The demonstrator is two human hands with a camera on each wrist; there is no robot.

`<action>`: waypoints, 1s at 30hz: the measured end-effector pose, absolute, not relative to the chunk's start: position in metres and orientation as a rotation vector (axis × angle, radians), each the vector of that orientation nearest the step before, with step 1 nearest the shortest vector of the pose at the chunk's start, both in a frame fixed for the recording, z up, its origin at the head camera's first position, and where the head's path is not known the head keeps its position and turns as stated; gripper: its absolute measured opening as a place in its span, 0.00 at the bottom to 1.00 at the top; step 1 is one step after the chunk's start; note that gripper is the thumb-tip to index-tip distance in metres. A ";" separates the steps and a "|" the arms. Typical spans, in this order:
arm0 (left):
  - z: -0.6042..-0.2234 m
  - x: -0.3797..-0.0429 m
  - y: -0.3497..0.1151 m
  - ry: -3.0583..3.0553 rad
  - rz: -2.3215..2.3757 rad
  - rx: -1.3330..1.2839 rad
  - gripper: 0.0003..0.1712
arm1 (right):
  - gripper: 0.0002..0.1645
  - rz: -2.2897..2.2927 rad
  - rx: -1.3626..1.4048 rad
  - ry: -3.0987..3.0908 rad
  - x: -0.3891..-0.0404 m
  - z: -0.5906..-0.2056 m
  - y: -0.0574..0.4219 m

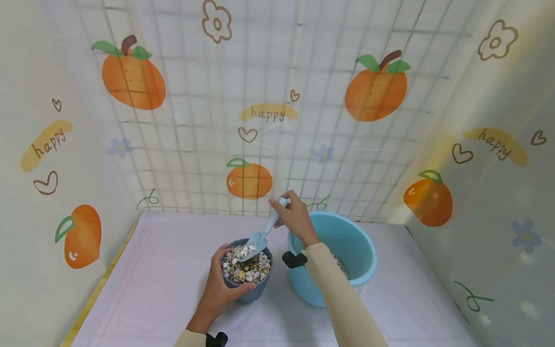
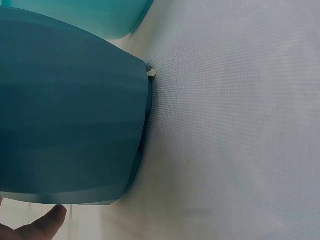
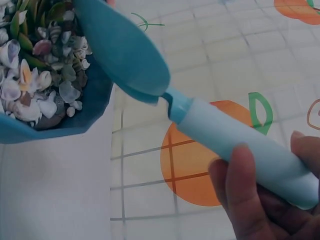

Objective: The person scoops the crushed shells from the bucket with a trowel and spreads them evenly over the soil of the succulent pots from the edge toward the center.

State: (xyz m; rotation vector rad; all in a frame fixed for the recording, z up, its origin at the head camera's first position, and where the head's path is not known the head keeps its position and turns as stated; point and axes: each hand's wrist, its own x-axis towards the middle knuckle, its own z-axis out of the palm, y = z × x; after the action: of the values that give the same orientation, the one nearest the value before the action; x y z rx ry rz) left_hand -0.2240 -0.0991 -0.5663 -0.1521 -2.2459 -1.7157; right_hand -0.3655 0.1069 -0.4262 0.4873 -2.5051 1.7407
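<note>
My left hand (image 1: pixel 220 288) holds a dark blue-grey flower pot (image 1: pixel 257 292) from its left side, thumb across the near wall and fingers at the far left rim. Small shells and pebbles (image 1: pixel 248 274) fill the pot nearly to its rim. Among them, green succulent leaves (image 3: pixel 24 30) show in the right wrist view. Above the pot, my right hand (image 1: pixel 299 220) grips the handle of a light blue trowel (image 1: pixel 273 220). The trowel slopes down to the left, its blade over the shells with some shells on it. In the left wrist view the pot wall (image 2: pixel 70 110) hides most of the hand.
A light blue bucket (image 1: pixel 308 288) stands right of the pot, partly behind my right forearm, with shells (image 1: pixel 341 266) at its bottom. A pale cloth (image 1: pixel 169 270) covers the table. A wire grid behind a printed curtain (image 1: pixel 195 144) closes off the back.
</note>
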 end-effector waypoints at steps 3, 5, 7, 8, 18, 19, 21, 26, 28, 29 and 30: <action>-0.566 -0.224 -0.098 -2.235 -1.712 -0.149 0.66 | 0.24 1.737 0.483 -2.505 -0.366 -0.426 0.107; -0.567 -0.223 -0.098 -2.229 -1.704 -0.148 0.66 | 0.25 1.735 0.478 -2.506 -0.365 -0.426 0.108; -0.567 -0.223 -0.097 -2.220 -1.693 -0.149 0.66 | 0.25 1.730 0.474 -2.510 -0.365 -0.426 0.108; -0.567 -0.222 -0.097 -2.214 -1.689 -0.148 0.66 | 0.25 1.729 0.473 -2.511 -0.365 -0.425 0.108; -0.568 -0.222 -0.094 -2.191 -1.632 -0.152 0.65 | 0.26 1.723 0.442 -2.495 -0.365 -0.425 0.108; -0.568 -0.222 -0.094 -2.191 -1.624 -0.151 0.65 | 0.26 1.723 0.438 -2.490 -0.365 -0.425 0.108; -0.569 -0.222 -0.094 -2.190 -1.615 -0.149 0.65 | 0.25 1.716 0.428 -2.488 -0.365 -0.425 0.108; -0.568 -0.221 -0.093 -2.185 -1.599 -0.139 0.65 | 0.24 1.689 0.415 -2.479 -0.364 -0.424 0.107; -0.567 -0.221 -0.093 -2.185 -1.595 -0.134 0.65 | 0.23 1.684 0.416 -2.472 -0.364 -0.424 0.107; -0.566 -0.220 -0.093 -2.187 -1.593 -0.134 0.65 | 0.23 1.684 0.415 -2.471 -0.363 -0.423 0.107; -0.566 -0.220 -0.093 -2.189 -1.590 -0.133 0.65 | 0.23 1.686 0.415 -2.469 -0.363 -0.423 0.107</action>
State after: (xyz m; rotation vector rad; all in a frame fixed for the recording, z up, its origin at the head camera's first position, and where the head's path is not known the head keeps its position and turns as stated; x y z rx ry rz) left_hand -0.2201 -0.0925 -0.5663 -0.1332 -2.1890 -1.5900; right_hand -0.3632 0.1074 -0.4233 0.4146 -2.4689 1.6858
